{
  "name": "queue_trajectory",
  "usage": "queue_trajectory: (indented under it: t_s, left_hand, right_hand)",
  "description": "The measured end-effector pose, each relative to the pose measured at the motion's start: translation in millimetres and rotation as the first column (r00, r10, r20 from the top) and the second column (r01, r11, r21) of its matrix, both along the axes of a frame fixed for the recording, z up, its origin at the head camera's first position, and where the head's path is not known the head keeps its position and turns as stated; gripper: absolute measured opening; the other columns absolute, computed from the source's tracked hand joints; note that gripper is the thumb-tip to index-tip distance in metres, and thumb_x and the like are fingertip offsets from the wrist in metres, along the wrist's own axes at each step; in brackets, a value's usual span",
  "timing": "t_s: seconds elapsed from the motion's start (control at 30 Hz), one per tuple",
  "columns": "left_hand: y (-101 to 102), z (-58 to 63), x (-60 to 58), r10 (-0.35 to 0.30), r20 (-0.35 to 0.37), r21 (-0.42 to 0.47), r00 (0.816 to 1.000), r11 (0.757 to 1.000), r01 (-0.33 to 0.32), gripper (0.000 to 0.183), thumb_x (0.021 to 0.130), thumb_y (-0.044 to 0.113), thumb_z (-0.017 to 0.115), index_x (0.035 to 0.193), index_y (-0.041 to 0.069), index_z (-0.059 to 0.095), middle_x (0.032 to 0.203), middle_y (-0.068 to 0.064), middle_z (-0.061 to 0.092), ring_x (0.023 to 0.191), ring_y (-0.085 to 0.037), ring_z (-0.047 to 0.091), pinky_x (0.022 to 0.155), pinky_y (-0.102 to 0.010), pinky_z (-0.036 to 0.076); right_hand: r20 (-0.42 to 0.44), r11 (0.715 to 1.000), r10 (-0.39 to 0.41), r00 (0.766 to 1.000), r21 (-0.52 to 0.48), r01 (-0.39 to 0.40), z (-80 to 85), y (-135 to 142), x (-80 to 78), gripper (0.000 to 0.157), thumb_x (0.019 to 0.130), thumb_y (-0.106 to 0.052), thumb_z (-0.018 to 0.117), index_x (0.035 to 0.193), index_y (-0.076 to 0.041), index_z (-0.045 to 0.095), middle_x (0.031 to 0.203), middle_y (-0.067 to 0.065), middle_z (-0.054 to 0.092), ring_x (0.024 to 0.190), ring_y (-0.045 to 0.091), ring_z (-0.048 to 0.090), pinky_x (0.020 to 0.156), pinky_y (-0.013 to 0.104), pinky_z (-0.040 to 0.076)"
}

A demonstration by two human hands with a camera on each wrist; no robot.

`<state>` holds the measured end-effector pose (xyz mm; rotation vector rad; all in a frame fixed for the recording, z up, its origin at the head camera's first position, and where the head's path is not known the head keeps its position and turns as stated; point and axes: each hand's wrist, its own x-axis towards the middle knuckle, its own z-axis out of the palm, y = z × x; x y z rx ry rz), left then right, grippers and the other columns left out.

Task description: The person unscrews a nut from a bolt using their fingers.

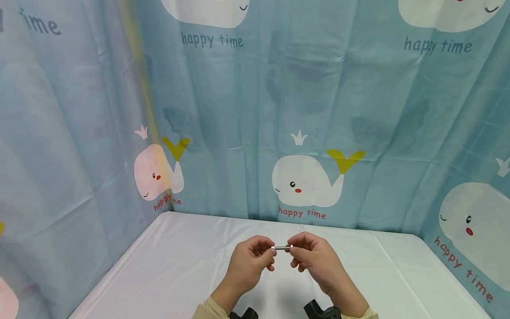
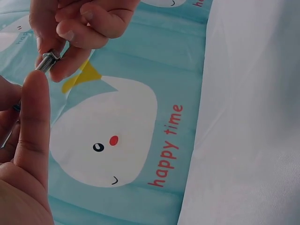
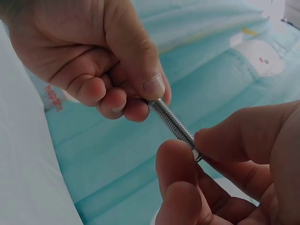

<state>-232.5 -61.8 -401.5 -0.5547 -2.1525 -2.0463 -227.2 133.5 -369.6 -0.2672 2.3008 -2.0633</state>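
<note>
Both hands meet over the white table at a small silver threaded bolt (image 1: 282, 248). My left hand (image 1: 248, 262) pinches one end between thumb and fingers. At the other end, my right hand (image 1: 318, 259) pinches with its thumb and fingertips. In the left wrist view a hex-shaped metal piece, like a nut (image 2: 52, 56), shows at the right fingertips, with bolt thread running from it to the left thumb. The right wrist view shows the bare thread (image 3: 172, 123) slanting between the two hands. Fingers hide both ends of the bolt.
A white cloth covers the table (image 1: 179, 261). Behind it and along both sides hangs a light blue curtain (image 1: 223, 177) printed with white whales. Black devices (image 1: 322, 310) sit at the wrists, near the beige sleeves (image 1: 209, 309).
</note>
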Motion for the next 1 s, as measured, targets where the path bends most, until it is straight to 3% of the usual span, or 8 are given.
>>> queue_trajectory:
  t_s: [0.27,0.4,0.5,0.57,0.7,1.0]
  left_hand:
    - [-0.5,0.8,0.3,0.004,-0.005,-0.009,1.000,1.000,-0.004,0.006,0.093,0.010,0.070,0.098,0.006,0.069,0.082,-0.007,0.066,0.064,-0.021,0.065,0.062,-0.035,0.061]
    - [-0.3,1.3,0.6,0.004,-0.001,-0.003,1.000,1.000,-0.004,0.007,0.093,0.009,0.069,0.098,0.004,0.069,0.082,-0.008,0.066,0.064,-0.021,0.065,0.062,-0.034,0.060]
    - [0.0,1.5,1.0,0.000,0.001,0.003,1.000,1.000,0.000,0.008,0.093,0.008,0.069,0.099,0.002,0.069,0.082,-0.008,0.066,0.064,-0.021,0.065,0.061,-0.035,0.060]
    - [0.1,1.7,1.4,0.000,0.000,0.003,1.000,1.000,0.000,0.009,0.093,0.008,0.069,0.099,0.001,0.069,0.082,-0.008,0.066,0.064,-0.020,0.065,0.061,-0.035,0.060]
    - [0.3,2.5,1.9,0.001,-0.007,0.003,1.000,1.000,-0.001,0.011,0.093,0.007,0.069,0.100,-0.001,0.068,0.081,-0.007,0.065,0.064,-0.020,0.065,0.061,-0.035,0.060]
    - [-0.1,3.2,2.5,-0.007,-0.005,0.028,1.000,1.000,0.008,0.011,0.093,0.008,0.070,0.100,0.000,0.069,0.081,-0.007,0.065,0.064,-0.019,0.065,0.061,-0.033,0.060]
  right_hand:
    - [-0.040,0.999,-0.028,0.999,0.018,0.028,1.2,-2.7,1.5,0.017,0.088,-0.003,0.067,0.105,-0.001,0.067,0.101,0.014,0.066,0.081,0.030,0.068,0.065,0.037,0.056]
    - [0.011,1.000,-0.028,1.000,-0.001,0.028,1.5,-2.0,1.5,0.027,0.095,-0.019,0.067,0.114,-0.001,0.064,0.103,0.014,0.068,0.079,0.031,0.070,0.063,0.037,0.057]
    - [0.058,1.000,-0.016,0.998,0.023,0.014,-0.6,-0.6,0.6,0.038,0.099,-0.036,0.063,0.114,-0.001,0.064,0.092,0.013,0.070,0.070,0.030,0.069,0.057,0.034,0.055]
    - [0.070,0.999,-0.003,0.998,0.043,0.000,-2.4,0.2,-0.2,0.039,0.100,-0.038,0.061,0.109,0.000,0.065,0.083,0.013,0.069,0.065,0.028,0.067,0.055,0.032,0.054]
    - [0.056,1.000,0.011,0.998,0.028,-0.012,-3.1,0.9,-1.2,0.032,0.100,-0.030,0.062,0.106,0.002,0.065,0.081,0.013,0.067,0.064,0.027,0.065,0.055,0.031,0.053]
    - [0.018,1.000,0.000,1.000,-0.007,0.000,-0.4,1.0,-0.3,0.021,0.094,-0.016,0.068,0.107,0.000,0.065,0.096,0.016,0.068,0.072,0.029,0.065,0.059,0.033,0.054]
